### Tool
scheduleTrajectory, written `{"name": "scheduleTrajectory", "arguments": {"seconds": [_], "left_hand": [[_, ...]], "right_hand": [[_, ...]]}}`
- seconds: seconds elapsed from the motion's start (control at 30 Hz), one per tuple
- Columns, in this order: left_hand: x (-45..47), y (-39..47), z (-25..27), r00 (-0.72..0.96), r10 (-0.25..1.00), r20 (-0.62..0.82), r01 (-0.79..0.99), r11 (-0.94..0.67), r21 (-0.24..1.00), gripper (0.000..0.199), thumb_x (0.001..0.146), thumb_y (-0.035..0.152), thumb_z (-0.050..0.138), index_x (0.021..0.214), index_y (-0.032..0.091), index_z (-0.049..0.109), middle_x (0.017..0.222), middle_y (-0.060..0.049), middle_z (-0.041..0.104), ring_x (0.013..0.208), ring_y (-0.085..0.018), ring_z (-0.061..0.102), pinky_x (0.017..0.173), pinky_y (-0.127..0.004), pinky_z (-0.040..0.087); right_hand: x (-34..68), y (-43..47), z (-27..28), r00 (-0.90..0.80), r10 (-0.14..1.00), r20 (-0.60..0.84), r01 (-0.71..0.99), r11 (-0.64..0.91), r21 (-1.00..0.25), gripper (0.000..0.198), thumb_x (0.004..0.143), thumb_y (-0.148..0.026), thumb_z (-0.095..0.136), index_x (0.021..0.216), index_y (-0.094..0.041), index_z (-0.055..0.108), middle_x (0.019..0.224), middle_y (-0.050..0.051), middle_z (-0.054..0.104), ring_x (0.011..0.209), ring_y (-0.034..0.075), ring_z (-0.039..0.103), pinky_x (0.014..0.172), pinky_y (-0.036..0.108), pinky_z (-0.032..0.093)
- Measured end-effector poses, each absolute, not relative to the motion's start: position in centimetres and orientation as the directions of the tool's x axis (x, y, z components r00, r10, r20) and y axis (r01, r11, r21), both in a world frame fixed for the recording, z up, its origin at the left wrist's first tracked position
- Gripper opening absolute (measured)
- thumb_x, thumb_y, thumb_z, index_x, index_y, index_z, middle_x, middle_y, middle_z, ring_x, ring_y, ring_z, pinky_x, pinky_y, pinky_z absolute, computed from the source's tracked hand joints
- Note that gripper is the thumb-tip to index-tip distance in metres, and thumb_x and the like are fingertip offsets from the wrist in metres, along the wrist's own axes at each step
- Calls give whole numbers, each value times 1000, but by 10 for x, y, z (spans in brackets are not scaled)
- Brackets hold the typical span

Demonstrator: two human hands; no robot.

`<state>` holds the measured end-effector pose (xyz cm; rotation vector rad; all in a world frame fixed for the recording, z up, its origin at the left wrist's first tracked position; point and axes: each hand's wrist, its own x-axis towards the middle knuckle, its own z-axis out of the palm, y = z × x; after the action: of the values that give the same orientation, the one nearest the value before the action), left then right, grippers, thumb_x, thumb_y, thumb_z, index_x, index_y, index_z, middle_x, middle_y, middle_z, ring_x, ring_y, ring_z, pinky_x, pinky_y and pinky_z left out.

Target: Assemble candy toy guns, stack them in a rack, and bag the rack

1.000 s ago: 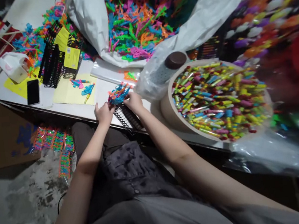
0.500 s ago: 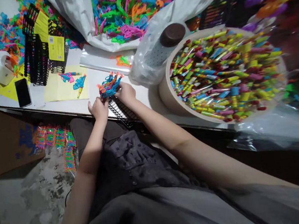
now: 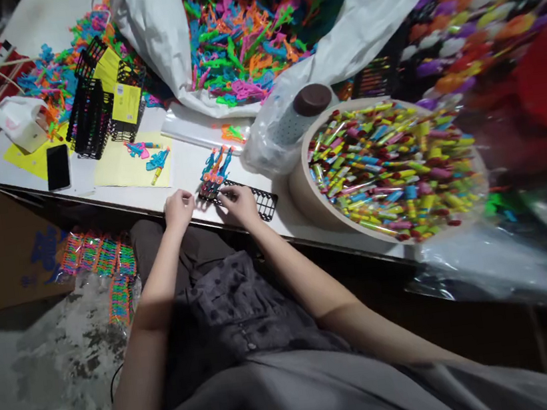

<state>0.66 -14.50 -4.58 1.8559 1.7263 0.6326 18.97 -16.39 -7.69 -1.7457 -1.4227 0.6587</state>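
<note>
Several small blue and orange plastic toys (image 3: 216, 169) stand bunched in a black lattice rack (image 3: 263, 201), which lies near the table's front edge. Left of the rack and apart from it is my left hand (image 3: 180, 209), its fingers loosely curled with nothing visible in them. My right hand (image 3: 242, 206) is over the rack, thumb and fingers apart beside the toys. Whether its fingertips touch them I cannot tell. Behind the left hand, two toys with small yellow tubes (image 3: 157, 163) lie on a pale yellow sheet (image 3: 113, 175).
A round tub (image 3: 302, 191) full of colourful tubes stands to the right. Behind lie a bottle (image 3: 313, 100) in plastic, a clear bag (image 3: 193, 127) and a white sack (image 3: 157, 52) of toys. Black racks (image 3: 91, 121) and a phone (image 3: 57, 167) are at the left.
The bunch of toys has come down onto the table with the rack, more of which now shows. My left hand has moved away from the toys, and my right hand has loosened.
</note>
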Motion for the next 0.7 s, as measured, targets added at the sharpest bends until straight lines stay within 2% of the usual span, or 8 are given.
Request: {"name": "scheduleTrajectory", "arguments": {"seconds": [0.1, 0.27, 0.43, 0.7], "left_hand": [[-12, -134, -49, -14, 995, 97, 795, -48, 604, 10, 85, 21, 49, 87, 22, 59, 99, -7, 66, 102, -23, 55, 95, -36, 40], [-39, -93, -50, -66, 979, 193, 860, -42, 508, 18, 85, 21, 47, 97, 22, 60, 106, -8, 63, 109, -26, 51, 97, -37, 38], [-55, -64, -58, -43, 976, 213, 895, -57, 443, 34, 82, 29, 53, 115, 18, 56, 119, -13, 57, 116, -31, 46, 99, -42, 36], [-52, -66, -71, -33, 984, 177, 891, -51, 450, 23, 85, 28, 48, 101, 15, 58, 110, -16, 56, 112, -32, 47, 99, -47, 35]], "right_hand": [[166, -174, -77, 151, 986, 73, 616, -36, -787, 25, 73, -32, 65, 91, -16, 68, 93, 9, 69, 88, 22, 57, 90, 37, 41], [145, -161, -79, 250, 964, 91, 624, -89, -776, 17, 75, -33, 61, 76, -16, 66, 78, 7, 66, 78, 20, 54, 79, 34, 40], [144, -158, -84, 287, 946, 152, 649, -75, -757, 21, 77, -34, 60, 64, -18, 57, 67, 5, 59, 71, 18, 50, 72, 31, 38], [152, -160, -90, 291, 948, 129, 722, -128, -680, 25, 75, -36, 60, 61, -18, 49, 63, 2, 53, 66, 16, 47, 70, 32, 36]]}}
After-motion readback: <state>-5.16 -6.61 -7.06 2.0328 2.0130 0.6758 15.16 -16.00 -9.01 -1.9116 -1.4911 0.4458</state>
